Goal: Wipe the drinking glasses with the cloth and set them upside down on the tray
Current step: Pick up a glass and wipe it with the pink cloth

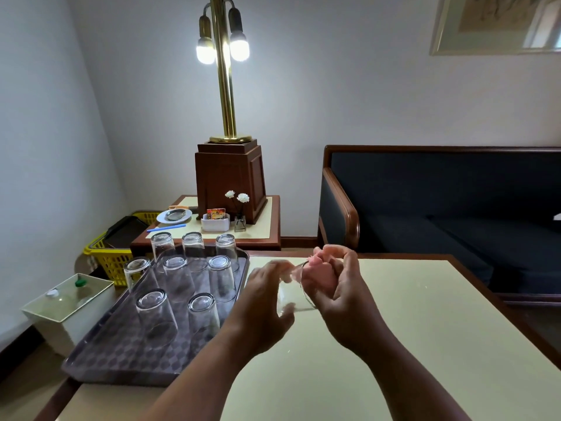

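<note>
— What has the person's left hand [264,299] got?
— A clear drinking glass [287,299], held on its side in the air above the table [425,344]; fingers and thumb curl round its body, though they are blurred
— And the right hand [340,287]?
— Its fingers are bunched tight on a pink cloth [315,273], and the cloth sits at the glass's open mouth, which faces that hand. How far in the cloth goes cannot be told
— So the two hands are close?
— Just beside each other, with the glass between them and its base toward the left palm
— Where is the tray [121,354]?
— To the left of the left hand, near it, on the same table
— Anything on it?
— Eight upturned glasses [175,268], bases up. Seven stand plainly inside the rim; the one farthest from the hands is at the left edge, and whether it is on the tray or just off it cannot be told
— And beyond the grip?
— A brass lamp [223,86], lit, on a side table [267,232] well past both hands
</note>
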`<state>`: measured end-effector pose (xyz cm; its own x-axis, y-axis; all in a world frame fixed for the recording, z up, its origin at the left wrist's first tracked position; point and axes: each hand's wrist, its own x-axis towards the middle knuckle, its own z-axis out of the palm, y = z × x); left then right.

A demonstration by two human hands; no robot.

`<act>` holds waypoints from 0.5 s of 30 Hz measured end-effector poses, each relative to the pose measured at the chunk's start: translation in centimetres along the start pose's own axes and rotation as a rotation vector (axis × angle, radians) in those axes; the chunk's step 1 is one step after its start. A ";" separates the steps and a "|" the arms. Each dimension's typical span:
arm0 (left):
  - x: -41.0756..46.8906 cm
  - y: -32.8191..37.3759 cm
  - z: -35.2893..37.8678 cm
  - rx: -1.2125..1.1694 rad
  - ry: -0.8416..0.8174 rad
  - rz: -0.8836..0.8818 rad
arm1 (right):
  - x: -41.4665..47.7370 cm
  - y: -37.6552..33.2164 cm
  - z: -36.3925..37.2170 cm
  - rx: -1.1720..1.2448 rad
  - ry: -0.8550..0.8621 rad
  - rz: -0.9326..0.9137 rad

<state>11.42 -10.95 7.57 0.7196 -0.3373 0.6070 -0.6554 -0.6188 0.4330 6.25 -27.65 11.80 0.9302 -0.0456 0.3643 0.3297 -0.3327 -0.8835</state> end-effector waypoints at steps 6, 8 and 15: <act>0.3 -0.6 -0.9 0.196 -0.093 0.188 | 0.1 2.1 -1.0 -0.514 -0.147 -0.057; 0.4 -0.9 -1.1 0.194 -0.117 0.206 | 0.0 1.5 -1.3 -0.552 -0.182 -0.223; -0.3 -2.1 -1.6 0.091 -0.177 0.069 | -0.7 1.1 0.3 -0.576 -0.130 -0.388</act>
<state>12.22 -8.40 7.61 0.7082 -0.4955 0.5030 -0.6868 -0.6486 0.3281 6.04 -27.68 10.47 0.7862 0.2787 0.5515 0.5372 -0.7493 -0.3872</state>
